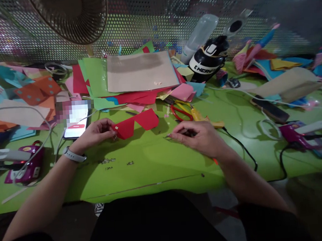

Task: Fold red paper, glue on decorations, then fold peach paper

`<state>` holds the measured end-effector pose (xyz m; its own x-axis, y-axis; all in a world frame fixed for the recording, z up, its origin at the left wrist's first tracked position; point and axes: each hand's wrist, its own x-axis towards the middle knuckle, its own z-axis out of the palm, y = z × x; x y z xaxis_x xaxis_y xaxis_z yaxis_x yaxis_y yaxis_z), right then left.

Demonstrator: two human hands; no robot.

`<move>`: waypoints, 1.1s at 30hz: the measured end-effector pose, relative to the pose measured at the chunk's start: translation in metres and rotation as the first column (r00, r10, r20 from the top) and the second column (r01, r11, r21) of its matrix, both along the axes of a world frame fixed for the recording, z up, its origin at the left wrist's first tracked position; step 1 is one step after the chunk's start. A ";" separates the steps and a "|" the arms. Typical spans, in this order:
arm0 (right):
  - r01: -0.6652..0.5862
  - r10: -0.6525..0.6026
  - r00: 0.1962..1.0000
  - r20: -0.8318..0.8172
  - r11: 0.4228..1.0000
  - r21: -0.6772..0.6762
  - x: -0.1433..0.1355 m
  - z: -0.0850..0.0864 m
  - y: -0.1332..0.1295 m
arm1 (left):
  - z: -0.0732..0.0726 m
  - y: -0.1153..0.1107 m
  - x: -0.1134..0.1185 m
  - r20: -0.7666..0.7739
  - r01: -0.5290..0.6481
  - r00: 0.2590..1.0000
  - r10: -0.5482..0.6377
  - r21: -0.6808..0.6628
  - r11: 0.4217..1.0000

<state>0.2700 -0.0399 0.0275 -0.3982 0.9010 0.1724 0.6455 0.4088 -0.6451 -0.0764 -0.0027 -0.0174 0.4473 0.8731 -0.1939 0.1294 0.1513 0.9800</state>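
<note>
A red paper cutout (147,120), shaped like a pair of glasses with a notch in the middle, is pinched at its left end by my left hand (102,130). A small white square sits on the paper near those fingers. To the right, my right hand (196,134) is closed around a thin, pointed tool, mostly hidden, with a tip that shows left of the fingers. It is apart from the paper. Behind that hand lie red-handled scissors (181,113) and a yellow glue gun (196,115). Small dark pieces (107,161) lie on the green table (152,154).
Stacked coloured paper (142,72) lies at the back, below a fan (71,16). A black bottle (208,60) stands behind the scissors. Beside my left wrist is a lit phone (77,121). Cables and purple devices (28,164) lie at both sides.
</note>
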 end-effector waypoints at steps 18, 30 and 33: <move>0.099 -0.121 0.977 -0.176 0.986 -0.132 0.028 -0.035 0.012 | 0.002 0.008 -0.002 -0.094 -0.009 0.996 0.009 -0.002 1.000; -0.083 0.081 0.996 -0.042 0.996 -0.039 0.030 -0.030 0.018 | 0.000 0.008 -0.002 -0.108 -0.034 0.994 0.030 -0.030 0.999; -0.008 0.004 0.999 -0.051 0.997 -0.073 0.030 -0.035 0.014 | -0.001 0.009 -0.002 -0.101 -0.031 0.995 0.028 -0.023 0.999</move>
<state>0.2997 -0.0257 -0.0075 -0.3962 0.9094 0.1261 0.6087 0.3630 -0.7055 -0.0786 0.0059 -0.0183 0.3985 0.8802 -0.2577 0.2220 0.1800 0.9583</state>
